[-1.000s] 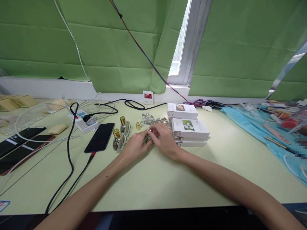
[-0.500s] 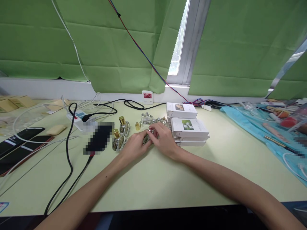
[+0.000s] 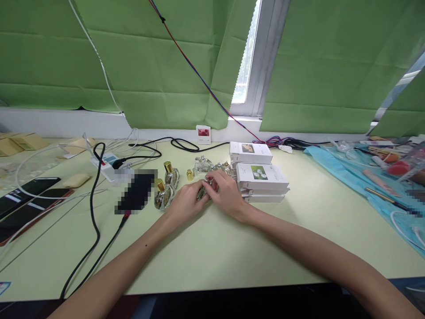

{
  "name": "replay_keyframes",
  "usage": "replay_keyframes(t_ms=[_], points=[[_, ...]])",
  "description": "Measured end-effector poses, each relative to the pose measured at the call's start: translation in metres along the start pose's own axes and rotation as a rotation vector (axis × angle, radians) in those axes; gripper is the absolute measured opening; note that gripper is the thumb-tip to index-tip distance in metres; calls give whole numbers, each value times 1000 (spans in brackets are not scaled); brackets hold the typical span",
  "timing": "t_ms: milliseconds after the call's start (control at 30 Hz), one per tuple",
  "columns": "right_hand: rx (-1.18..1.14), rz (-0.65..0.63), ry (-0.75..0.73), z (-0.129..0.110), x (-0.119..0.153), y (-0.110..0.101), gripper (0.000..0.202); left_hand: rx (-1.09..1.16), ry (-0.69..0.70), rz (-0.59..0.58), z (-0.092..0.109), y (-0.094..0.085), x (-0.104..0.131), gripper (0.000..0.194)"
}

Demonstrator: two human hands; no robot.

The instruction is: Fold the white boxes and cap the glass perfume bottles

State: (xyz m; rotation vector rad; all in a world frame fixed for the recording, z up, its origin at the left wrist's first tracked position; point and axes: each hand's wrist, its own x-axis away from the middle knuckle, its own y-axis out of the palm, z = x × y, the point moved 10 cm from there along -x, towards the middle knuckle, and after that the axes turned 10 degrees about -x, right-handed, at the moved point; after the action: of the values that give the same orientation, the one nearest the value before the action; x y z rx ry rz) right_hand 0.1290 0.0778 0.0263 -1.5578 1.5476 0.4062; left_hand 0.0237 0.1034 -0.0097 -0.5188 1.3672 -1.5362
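A clear glass perfume bottle (image 3: 201,192) is mostly hidden between my two hands. My left hand (image 3: 187,198) wraps round its body from the left, fingers closed. From the right, my right hand (image 3: 223,191) curls over the top of the bottle, thumb and fingertips pinched at its neck; any small part between them is hidden. Left of my hands stand two glass bottles with gold caps, a nearer one (image 3: 164,197) and a farther one (image 3: 171,175). A loose gold cap (image 3: 190,175) sits just beyond my left hand. Behind my fingers are more glass bottles (image 3: 203,165) without gold caps.
White boxes with flower pictures (image 3: 263,177) are stacked right of my right hand. Cables, a power strip (image 3: 105,167) and phones (image 3: 36,208) lie on the left. Blue sheeting (image 3: 335,166) with assorted items covers the right side. A small white box (image 3: 203,134) stands against the wall.
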Motion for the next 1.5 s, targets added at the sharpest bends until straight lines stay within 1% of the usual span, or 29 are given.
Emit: replay_keyframes(t_ms=[167,267,500,633,733,833,967,1000,1100,1200,1333,1400,1500], points=[[-2,-5,6,-1,0,0,4,1,-3,-5,0,0,0,21],[-1,-9,22,1,1,0,8,4,4,-7,1,0,1,21],[17,10,5,-4,11,0,30,-43,-4,-5,2,-3,1,17],[41,34,-44,-14,20,-2,43,-82,-46,-17,-1,-3,1,18],[83,26,-93,-22,26,-4,47,-87,-58,-17,-2,-2,2,22],[169,-6,-148,-31,31,-5,41,-75,-62,-18,-4,-2,2,29],[360,-61,-221,-40,35,-2,17,-95,-79,-28,-4,-2,3,34],[408,-79,-238,-42,36,0,13,-99,-83,-34,-4,-2,3,36],[519,-146,-268,-45,39,9,19,-110,-91,-41,-3,-2,3,40],[583,-247,-208,-38,39,17,24,-121,-83,-32,-3,-2,3,39],[636,-412,-28,-22,39,23,25,-125,-74,-18,-4,-1,2,36],[665,-459,55,-17,39,22,24,-124,-74,-12,-4,0,1,33],[713,-489,134,-12,38,19,24,-115,-71,-6,-5,1,1,29]])
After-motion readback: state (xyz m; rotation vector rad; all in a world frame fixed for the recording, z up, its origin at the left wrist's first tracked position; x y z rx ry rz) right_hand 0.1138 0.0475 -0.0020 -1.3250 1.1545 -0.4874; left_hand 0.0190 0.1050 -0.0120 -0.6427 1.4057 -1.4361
